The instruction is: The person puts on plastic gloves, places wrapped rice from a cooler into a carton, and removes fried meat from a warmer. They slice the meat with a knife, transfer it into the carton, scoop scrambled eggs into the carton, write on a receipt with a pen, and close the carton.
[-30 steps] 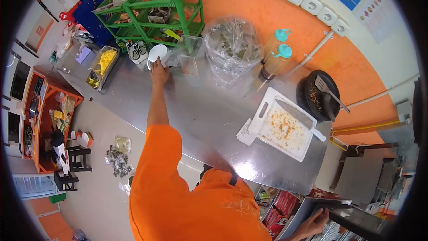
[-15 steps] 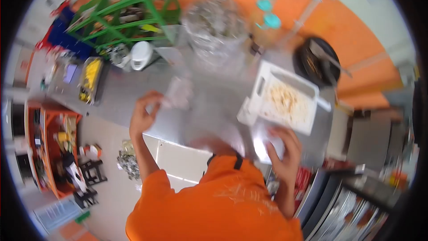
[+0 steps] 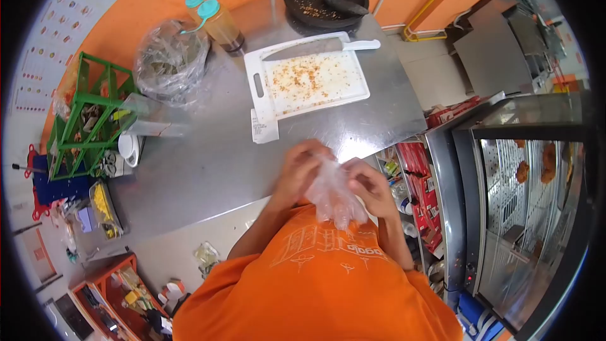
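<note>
A clear disposable plastic glove (image 3: 336, 199) hangs in front of the orange shirt, its finger ends pointing down. My left hand (image 3: 304, 169) is closed on the glove's upper left side. On the other side my right hand (image 3: 371, 184) pinches its upper right edge, with the fingers bent. Just beyond the hands, on the steel table, lies a white cutting board (image 3: 257, 102) covered with brown crumbs. Along its far side rests a knife (image 3: 361, 45) with a white handle. A printed paper slip (image 3: 265, 127) lies against the board's near left corner.
A dark stone mortar (image 3: 303, 22) holds a pestle and a spatula. Two sauce bottles (image 3: 226, 31) with turquoise caps stand beside a plastic-wrapped container (image 3: 170, 60). A green rack (image 3: 82, 117) stands at left. A glass display cabinet (image 3: 530, 215) is at my right.
My left hand has brought the glove from over the table to my chest, and my right hand has joined it there. The view has turned right, toward the display cabinet.
</note>
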A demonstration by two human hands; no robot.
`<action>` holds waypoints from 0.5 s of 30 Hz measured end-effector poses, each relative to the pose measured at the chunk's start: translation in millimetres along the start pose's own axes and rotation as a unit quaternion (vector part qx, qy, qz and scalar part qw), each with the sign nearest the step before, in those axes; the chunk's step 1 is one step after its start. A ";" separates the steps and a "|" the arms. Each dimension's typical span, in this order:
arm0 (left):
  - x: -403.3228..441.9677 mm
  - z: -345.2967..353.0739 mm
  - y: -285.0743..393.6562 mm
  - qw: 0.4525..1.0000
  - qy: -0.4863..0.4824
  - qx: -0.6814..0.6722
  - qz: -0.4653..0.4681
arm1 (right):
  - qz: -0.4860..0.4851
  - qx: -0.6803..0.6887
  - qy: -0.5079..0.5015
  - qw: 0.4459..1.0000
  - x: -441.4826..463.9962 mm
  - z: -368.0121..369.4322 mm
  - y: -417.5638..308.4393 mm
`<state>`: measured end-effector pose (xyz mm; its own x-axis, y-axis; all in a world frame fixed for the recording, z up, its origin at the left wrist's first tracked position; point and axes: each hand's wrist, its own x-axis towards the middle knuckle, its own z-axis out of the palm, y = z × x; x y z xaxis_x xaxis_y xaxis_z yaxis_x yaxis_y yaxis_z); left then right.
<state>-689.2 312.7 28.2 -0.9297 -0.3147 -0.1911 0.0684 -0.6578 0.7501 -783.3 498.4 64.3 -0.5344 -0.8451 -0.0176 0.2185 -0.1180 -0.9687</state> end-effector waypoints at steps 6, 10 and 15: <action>29.1 59.2 -53.4 0.987 -0.032 0.156 -0.031 | -0.136 0.115 0.275 0.945 -72.1 -30.2 9.7; 36.9 72.7 -71.2 0.964 0.005 0.255 0.067 | -0.011 0.076 0.171 0.982 -79.6 -28.7 -16.7; 29.0 79.1 -74.7 0.927 -0.034 0.350 0.132 | 0.002 -0.236 0.383 0.893 -66.0 -81.0 27.6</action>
<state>-749.9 406.8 16.6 -0.9361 -0.3424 0.0808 0.0677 0.0498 0.9965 -808.1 593.2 18.6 -0.9757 -0.2190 -0.0096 -0.0511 0.2699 -0.9615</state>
